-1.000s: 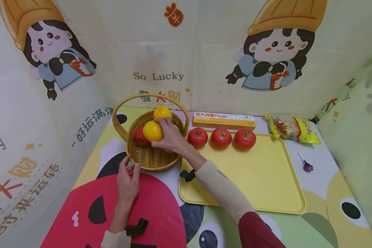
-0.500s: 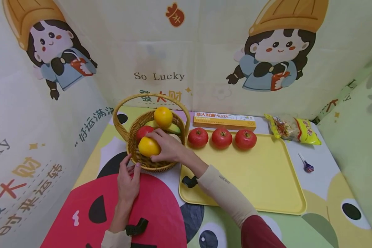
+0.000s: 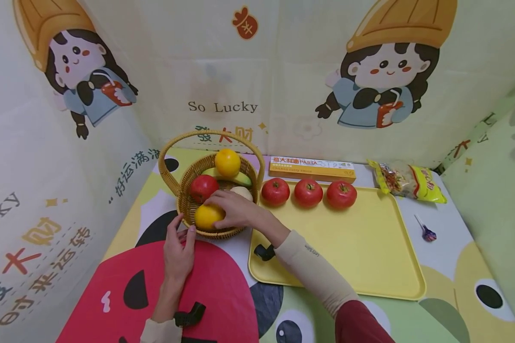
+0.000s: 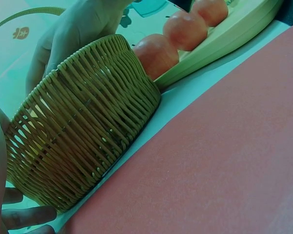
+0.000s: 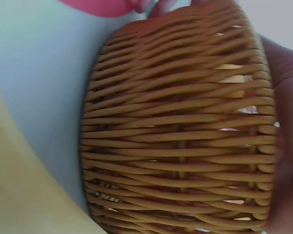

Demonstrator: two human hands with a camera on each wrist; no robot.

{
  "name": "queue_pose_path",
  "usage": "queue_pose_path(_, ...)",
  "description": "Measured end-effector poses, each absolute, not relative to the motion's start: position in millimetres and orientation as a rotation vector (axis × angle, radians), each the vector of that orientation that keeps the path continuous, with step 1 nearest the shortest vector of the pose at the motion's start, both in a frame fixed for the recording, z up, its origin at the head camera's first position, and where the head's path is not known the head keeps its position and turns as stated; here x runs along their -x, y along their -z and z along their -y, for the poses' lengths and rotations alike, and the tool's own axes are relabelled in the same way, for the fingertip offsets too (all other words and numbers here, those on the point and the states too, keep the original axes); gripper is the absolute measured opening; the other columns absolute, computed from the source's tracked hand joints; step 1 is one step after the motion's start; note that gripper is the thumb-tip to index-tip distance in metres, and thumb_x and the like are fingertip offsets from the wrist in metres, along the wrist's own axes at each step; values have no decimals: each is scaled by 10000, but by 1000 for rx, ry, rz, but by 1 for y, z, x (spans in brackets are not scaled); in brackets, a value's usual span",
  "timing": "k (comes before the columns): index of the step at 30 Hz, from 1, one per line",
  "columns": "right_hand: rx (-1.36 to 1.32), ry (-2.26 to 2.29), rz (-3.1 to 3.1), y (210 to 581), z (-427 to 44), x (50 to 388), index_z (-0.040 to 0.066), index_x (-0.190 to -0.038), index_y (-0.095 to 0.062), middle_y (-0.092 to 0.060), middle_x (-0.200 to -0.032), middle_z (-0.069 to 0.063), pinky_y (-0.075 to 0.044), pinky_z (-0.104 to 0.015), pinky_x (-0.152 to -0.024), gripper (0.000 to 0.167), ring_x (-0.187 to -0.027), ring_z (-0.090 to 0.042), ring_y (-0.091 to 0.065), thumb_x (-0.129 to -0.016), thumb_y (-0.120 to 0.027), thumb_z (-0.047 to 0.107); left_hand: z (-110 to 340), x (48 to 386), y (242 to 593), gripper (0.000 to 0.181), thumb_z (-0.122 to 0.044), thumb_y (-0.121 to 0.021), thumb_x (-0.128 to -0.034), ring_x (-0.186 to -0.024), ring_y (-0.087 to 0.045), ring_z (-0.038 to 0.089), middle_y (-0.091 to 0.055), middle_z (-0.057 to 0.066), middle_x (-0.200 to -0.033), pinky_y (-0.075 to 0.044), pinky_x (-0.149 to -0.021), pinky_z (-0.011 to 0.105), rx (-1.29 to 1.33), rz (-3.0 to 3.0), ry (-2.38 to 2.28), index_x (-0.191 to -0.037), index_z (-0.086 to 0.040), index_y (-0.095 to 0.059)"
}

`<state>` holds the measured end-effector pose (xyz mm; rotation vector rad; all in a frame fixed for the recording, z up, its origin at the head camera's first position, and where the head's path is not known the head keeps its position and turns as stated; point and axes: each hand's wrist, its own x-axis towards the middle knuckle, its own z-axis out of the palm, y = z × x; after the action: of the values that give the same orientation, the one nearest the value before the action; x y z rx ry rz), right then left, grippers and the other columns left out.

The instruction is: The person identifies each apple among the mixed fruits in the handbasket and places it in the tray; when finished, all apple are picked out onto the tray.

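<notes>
In the head view, a wicker basket [image 3: 216, 233] with a tall arched handle stands at the left. My right hand [image 3: 238, 209] reaches over its right side and holds an orange [image 3: 208, 217] low at the front of the basket. Beside the basket's front-left rim is my left hand [image 3: 179, 255], its fingertips and thumb touching the outside. Another orange [image 3: 228, 163] lies on a banana [image 3: 242, 179] at the back. A red round fruit [image 3: 204, 188] and a pale round item [image 3: 242, 192], partly covered by my right hand, are also inside. The wicker wall hides the held orange in the right wrist view.
A yellow tray [image 3: 334, 247] lies right of the basket, with red round fruits [image 3: 308, 193] in a row along its back edge. Behind it is a pasta box [image 3: 312, 170]. A yellow snack bag [image 3: 407, 181] and a lollipop [image 3: 427, 232] lie to the right.
My right hand has brought the orange forward and down inside the basket, away from the back orange. The banana and pale item have come into sight. My left hand has stayed at the rim.
</notes>
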<state>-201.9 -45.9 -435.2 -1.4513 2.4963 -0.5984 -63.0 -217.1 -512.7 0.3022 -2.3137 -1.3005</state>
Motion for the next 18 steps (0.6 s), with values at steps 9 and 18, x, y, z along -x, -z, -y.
queue_pose_path(9,1379,651,-2478,430,38,204,147,-1346,-616,-582,-1379,-42,-438,-327,-1105,521,-1245,-194,-560,-878,-738,339,217,63,512,507,-271,-563,-1020,-1050,-693,266,-537,106,-1445,-401,-827,-19,-297,2301,1306,-1490,-132,-433)
queue_pose_path(18,1394,767,-2452,425,32,211,130,-1336,-614,-593,-1350,-33,-483,-328,-1029,485,-1179,-198,-578,-904,-724,321,217,62,512,515,-272,-567,-1020,-1034,-699,282,-554,151,-1416,-391,-819,-25,-298,2313,1286,-1487,-105,-429)
